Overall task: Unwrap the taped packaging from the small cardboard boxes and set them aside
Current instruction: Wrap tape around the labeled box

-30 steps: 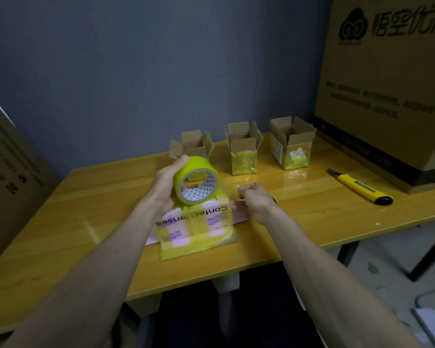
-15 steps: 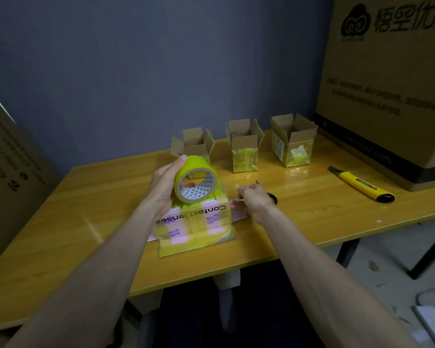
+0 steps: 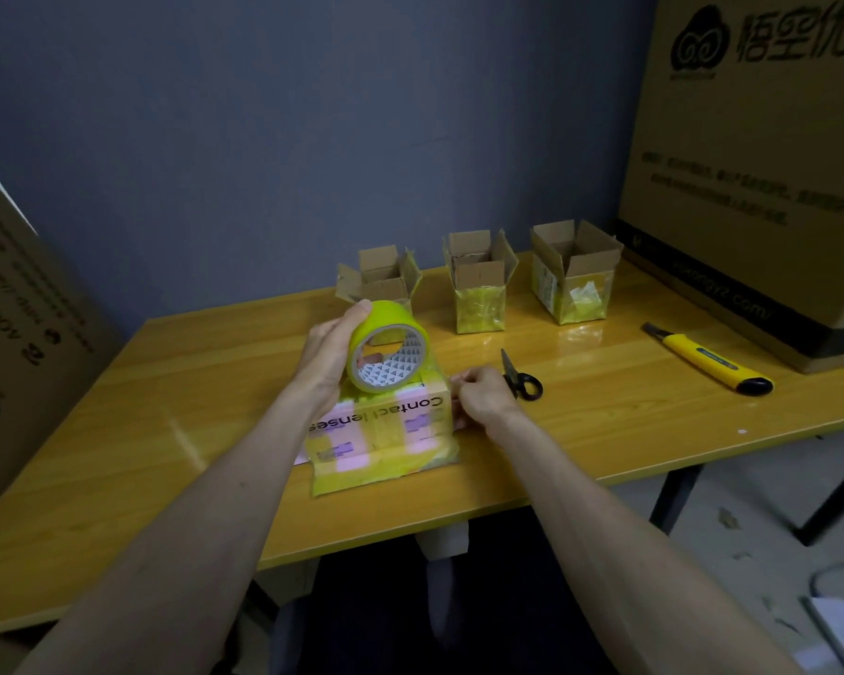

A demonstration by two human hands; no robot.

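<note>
A pink box (image 3: 381, 426) printed "Contact lenses", partly wrapped in yellow tape, lies near the table's front edge. My left hand (image 3: 330, 353) grips a roll of yellow tape (image 3: 388, 345) and holds it on top of the box. My right hand (image 3: 478, 399) has its fingers curled at the box's right end, pinching the tape there. Three small cardboard boxes (image 3: 381, 277) (image 3: 478, 282) (image 3: 573, 270) stand in a row at the back with their flaps open and yellow tape on their sides.
Small black scissors (image 3: 520, 380) lie just right of my right hand. A yellow utility knife (image 3: 707, 365) lies farther right. A big printed carton (image 3: 761, 163) stands on the wooden table (image 3: 166, 431) at the right; another carton (image 3: 25, 333) leans at the left.
My right hand has slid down and left against the box's right end, uncovering the scissors behind it. My left hand and the tape roll have stayed in place.
</note>
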